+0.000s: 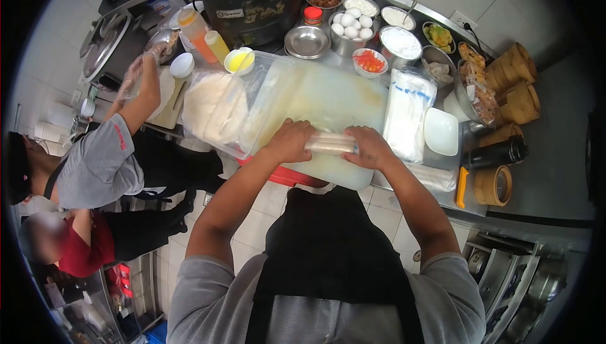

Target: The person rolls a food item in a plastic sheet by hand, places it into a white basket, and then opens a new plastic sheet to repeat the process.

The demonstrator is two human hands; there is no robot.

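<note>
A short, pale cylindrical roll (329, 144) sits between the person's two hands, over the near part of a large translucent white cutting board (341, 101). It is beige with a faint pinkish tone, and its surface has the streaky shine of clear plastic film; what lies inside cannot be told. Its long axis runs crosswise, left to right before the person's body, almost level in the view, with one end toward each hand.

The left hand (292, 142) is closed around the left end, fingers curled in. The right hand (368, 147) grips the right end, its thumb and fingers close about it. Only the middle of the roll shows bare between them.

Just left of the board is a stack of round, flat dough sheets (211, 110) under clear plastic; to the right lies a pile of clear plastic bags (406, 120) printed with a blue band, in which no words can be read. The black food warmer (249, 12) at the back bears a small white label (230, 14), its lettering too small to read surely. Red lettering on a co-worker's grey sleeve (123, 139) is likewise illegible.
</note>
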